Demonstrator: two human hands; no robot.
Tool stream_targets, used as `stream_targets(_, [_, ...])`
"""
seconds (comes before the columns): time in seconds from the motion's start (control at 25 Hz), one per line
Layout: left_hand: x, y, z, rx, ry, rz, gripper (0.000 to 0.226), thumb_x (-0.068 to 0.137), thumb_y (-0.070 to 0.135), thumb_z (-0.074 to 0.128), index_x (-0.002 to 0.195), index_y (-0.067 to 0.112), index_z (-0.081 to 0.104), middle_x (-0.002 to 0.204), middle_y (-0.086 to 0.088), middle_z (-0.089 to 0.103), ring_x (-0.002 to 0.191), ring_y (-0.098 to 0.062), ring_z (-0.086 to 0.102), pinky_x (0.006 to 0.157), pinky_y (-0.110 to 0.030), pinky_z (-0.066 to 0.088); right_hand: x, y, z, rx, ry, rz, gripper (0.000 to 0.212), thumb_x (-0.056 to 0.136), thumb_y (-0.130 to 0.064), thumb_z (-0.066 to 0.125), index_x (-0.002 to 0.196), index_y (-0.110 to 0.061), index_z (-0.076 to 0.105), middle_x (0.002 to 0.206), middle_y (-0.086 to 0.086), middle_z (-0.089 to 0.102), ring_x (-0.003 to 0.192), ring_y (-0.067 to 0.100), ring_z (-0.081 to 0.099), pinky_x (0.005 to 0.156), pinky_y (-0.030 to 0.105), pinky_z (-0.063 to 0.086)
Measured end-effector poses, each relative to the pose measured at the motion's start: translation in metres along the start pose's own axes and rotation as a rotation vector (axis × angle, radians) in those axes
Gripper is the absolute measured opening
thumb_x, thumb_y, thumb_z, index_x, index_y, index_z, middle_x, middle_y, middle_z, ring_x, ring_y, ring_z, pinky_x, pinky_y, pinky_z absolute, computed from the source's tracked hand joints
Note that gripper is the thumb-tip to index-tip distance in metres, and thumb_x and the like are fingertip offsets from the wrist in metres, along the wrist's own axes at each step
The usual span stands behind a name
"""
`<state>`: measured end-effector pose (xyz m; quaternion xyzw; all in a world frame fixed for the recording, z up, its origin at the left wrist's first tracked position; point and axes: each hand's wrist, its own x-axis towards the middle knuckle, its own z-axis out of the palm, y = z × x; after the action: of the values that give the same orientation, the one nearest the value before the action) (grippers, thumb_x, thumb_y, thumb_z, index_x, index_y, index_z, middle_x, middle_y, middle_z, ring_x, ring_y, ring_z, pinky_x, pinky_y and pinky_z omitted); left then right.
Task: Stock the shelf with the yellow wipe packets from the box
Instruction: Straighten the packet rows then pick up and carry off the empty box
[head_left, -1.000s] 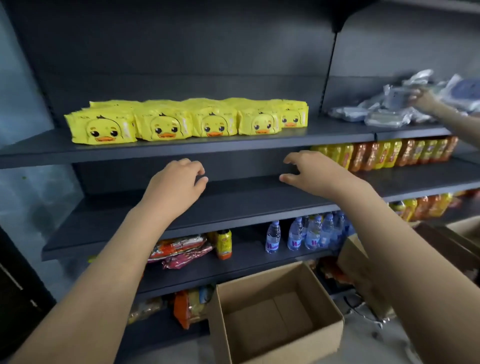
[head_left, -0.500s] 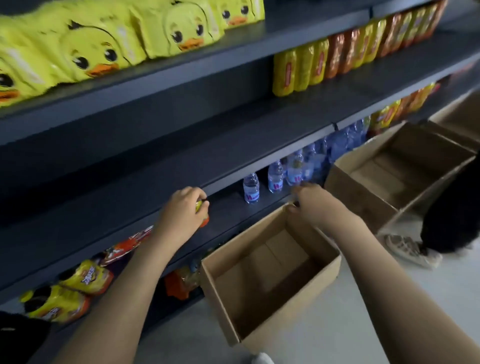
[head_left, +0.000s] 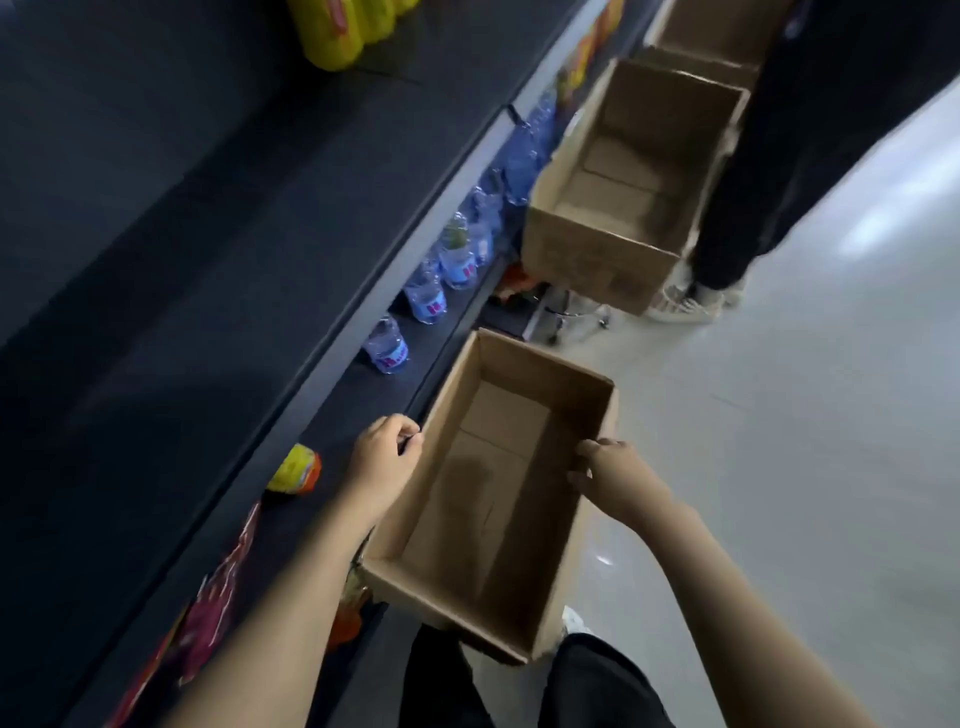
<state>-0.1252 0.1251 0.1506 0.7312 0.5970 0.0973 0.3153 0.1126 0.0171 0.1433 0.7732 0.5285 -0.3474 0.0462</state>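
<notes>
The box (head_left: 498, 499) was plain matt brown cardboard, the shelf (head_left: 218, 291) dark matt, and the water bottles (head_left: 457, 254) clear glossy plastic.

I cannot tell whether my left hand (head_left: 387, 457), curled at the rim of the box (head_left: 566, 582), grips it. The top edge cuts off the yellow bottles (head_left: 332, 36). Labels on the water bottles (head_left: 387, 345) are too blurred to read. My forearm hides part of the snack packets (head_left: 218, 597).
</notes>
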Motion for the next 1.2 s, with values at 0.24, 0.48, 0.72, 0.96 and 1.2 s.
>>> stream_targets(0.24, [0.047, -0.062, 0.051, 0.006, -0.194, -0.009, 0.016, 0.091, 0.012, 0.053, 0.099, 0.002, 0.062, 0.107, -0.012, 0.060, 0.098, -0.025, 0.056, 0.078, -0.025, 0.037, -0.010, 0.009, 0.090, 0.294, 0.027, 0.323, 0.047, 0.097, -0.030, 0.047, 0.137, -0.008, 0.039, 0.135, 0.013, 0.048, 0.127, 0.028, 0.043, 0.100, 0.032, 0.036])
stream_targets(0.48, [0.069, -0.112, 0.110, -0.033, -0.172, -0.193, 0.033, 0.094, 0.019, 0.050, 0.123, 0.003, 0.050, 0.134, -0.014, 0.044, 0.120, -0.029, 0.046, 0.095, -0.036, 0.038, 0.009, 0.016, 0.178, 0.594, 0.089, 0.511, 0.058, 0.097, -0.034, 0.046, 0.145, -0.009, 0.026, 0.148, 0.011, 0.035, 0.134, 0.025, 0.037, 0.107, 0.032, 0.030])
stream_targets(0.72, [0.099, -0.155, 0.146, -0.028, -0.252, -0.232, 0.048, 0.097, 0.034, 0.043, 0.139, 0.013, 0.037, 0.141, -0.010, 0.043, 0.125, -0.027, 0.044, 0.098, -0.039, 0.039, 0.065, 0.019, 0.229, 0.903, 0.313, 0.632, 0.063, 0.096, -0.034, 0.047, 0.147, -0.007, 0.023, 0.151, 0.011, 0.031, 0.139, 0.024, 0.029, 0.112, 0.032, 0.025])
stream_targets(0.96, [0.126, -0.165, 0.169, -0.181, -0.407, -0.319, 0.056, 0.096, 0.045, 0.035, 0.147, 0.025, 0.023, 0.146, -0.006, 0.038, 0.132, -0.027, 0.038, 0.105, -0.038, 0.031, 0.101, 0.037, 0.242, 1.047, 0.384, 0.709, 0.053, 0.097, -0.038, 0.045, 0.141, -0.010, 0.037, 0.142, 0.009, 0.046, 0.133, 0.025, 0.040, 0.105, 0.031, 0.032])
stream_targets(1.2, [0.126, -0.174, 0.176, -0.392, -0.497, -0.419, 0.060, 0.090, 0.057, 0.036, 0.145, 0.036, 0.023, 0.148, 0.003, 0.034, 0.135, -0.022, 0.033, 0.112, -0.046, 0.026, 0.102, 0.043, 0.251, 1.063, 0.436, 0.716, 0.045, 0.098, -0.039, 0.040, 0.133, -0.011, 0.048, 0.128, 0.008, 0.057, 0.123, 0.025, 0.050, 0.103, 0.035, 0.040])
